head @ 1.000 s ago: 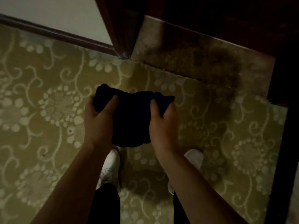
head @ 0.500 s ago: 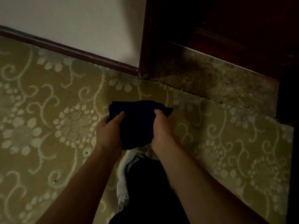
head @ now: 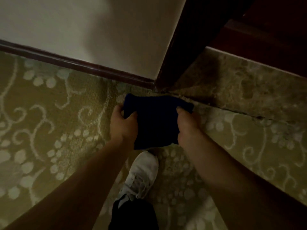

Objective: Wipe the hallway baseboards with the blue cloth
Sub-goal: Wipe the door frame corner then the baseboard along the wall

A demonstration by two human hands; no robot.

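A: Holding the blue cloth (head: 154, 120) at centre frame, both hands on it. The left hand (head: 123, 125) grips the left edge with the thumb over the top and the fingers curled under. The right hand (head: 189, 128) grips the right edge the same way. The cloth is bunched between them and hangs above the carpet (head: 49, 130), touching nothing else.

B: Any wiping done?

A: None that I can see. The cloth is near the baseboard (head: 79, 65), which runs from the left edge toward mid-frame, but is apart from it. The baseboard ends at the dark door frame (head: 181, 47) in the upper right. I'd put it at the very start, with the whole visible length left to wipe. In this dim light I can't say how dusty the wood is.

B: Count?

A: One cloth and two hands. One stretch of baseboard. One white shoe (head: 141, 175) at lower centre; the other foot is hidden. One seam where the carpet meets the threshold (head: 240, 90) on the right.
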